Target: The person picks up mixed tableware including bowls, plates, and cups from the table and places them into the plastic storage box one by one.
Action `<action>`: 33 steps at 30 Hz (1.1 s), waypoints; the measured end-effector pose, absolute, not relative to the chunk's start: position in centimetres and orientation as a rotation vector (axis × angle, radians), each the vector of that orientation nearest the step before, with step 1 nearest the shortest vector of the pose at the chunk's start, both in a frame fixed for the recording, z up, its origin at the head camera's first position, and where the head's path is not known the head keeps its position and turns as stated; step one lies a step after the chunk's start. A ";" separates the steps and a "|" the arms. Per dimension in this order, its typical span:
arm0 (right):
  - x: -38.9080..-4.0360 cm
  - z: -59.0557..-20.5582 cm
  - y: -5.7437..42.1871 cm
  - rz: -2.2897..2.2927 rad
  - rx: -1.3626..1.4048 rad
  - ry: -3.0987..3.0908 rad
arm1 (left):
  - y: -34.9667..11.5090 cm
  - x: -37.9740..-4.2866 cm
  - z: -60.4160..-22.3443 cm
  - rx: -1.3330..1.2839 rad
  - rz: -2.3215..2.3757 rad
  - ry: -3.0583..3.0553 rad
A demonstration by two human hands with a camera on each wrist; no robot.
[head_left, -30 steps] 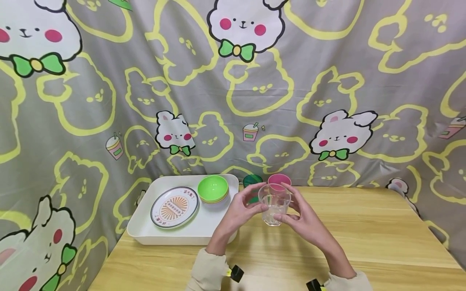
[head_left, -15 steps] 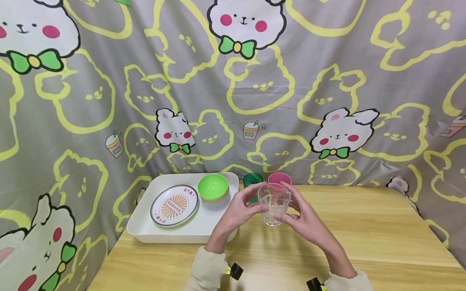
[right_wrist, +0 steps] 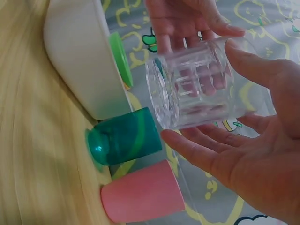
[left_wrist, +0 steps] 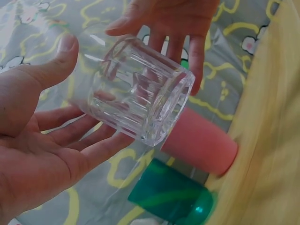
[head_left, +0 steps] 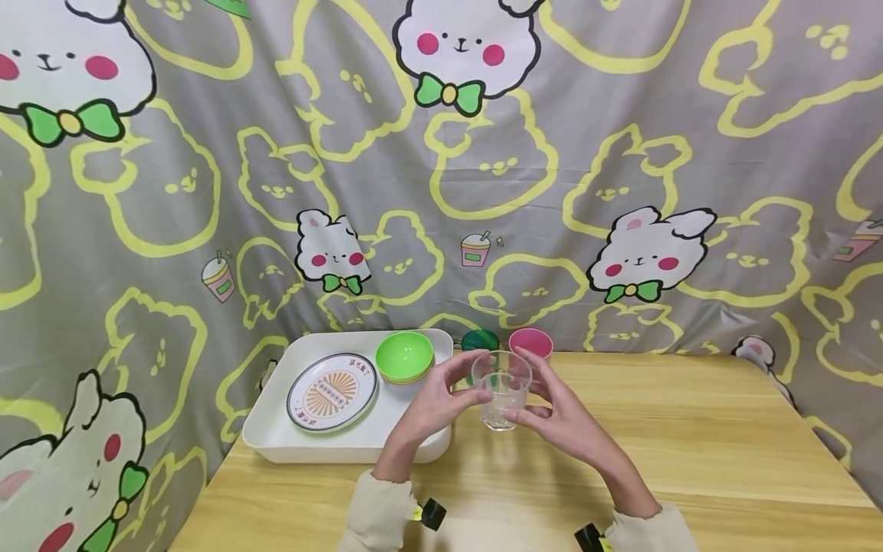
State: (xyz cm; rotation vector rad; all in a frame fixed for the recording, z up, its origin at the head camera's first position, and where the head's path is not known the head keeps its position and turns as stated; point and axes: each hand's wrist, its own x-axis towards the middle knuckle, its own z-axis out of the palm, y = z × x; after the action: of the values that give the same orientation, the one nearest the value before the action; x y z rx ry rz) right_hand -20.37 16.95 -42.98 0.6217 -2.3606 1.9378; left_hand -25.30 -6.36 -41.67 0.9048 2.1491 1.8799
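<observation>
A clear drinking glass [head_left: 502, 415] with a faceted lower part is held upright above the wooden table by both hands. From the left side my left hand [head_left: 433, 400] grips it, thumb on the near face and fingers round the back. My right hand [head_left: 567, 412] mirrors that grip on the other side. In the left wrist view the thick base of the glass [left_wrist: 159, 101] hangs free of the tabletop. Behind it stand a dark green cup [right_wrist: 126, 138] and a pink cup [right_wrist: 143, 193], partly hidden by the hands in the head view.
On the left of the table [head_left: 690, 445] sits a white tray [head_left: 331, 454]. It carries a printed plate [head_left: 333, 392] and stacked bowls with a bright green bowl [head_left: 403, 356] on top. A patterned grey curtain [head_left: 428, 184] hangs along the back.
Both hands have shifted slightly to the left with the glass between them. The tray, plate, bowls and the two cups have stayed in place.
</observation>
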 end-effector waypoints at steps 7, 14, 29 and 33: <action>-21.4 -43.5 16.7 1.879 0.649 -2.405 | -8.9 -25.3 -41.1 0.772 1.893 2.236; -22.7 -44.7 15.9 1.737 0.612 -2.451 | -12.5 -25.6 -40.6 0.680 1.965 2.283; -26.1 -44.9 15.6 1.294 0.538 -2.374 | -16.9 -25.9 -41.0 0.561 1.739 2.485; -27.2 -44.6 16.4 1.189 0.512 -2.331 | -17.8 -26.1 -41.5 0.568 1.686 2.500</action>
State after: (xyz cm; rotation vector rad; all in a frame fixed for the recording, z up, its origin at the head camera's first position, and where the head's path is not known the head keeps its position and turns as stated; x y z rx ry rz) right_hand -27.16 16.41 -44.57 0.5115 -2.3307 1.1888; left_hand -26.08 -17.79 -41.47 0.5676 2.5001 1.6862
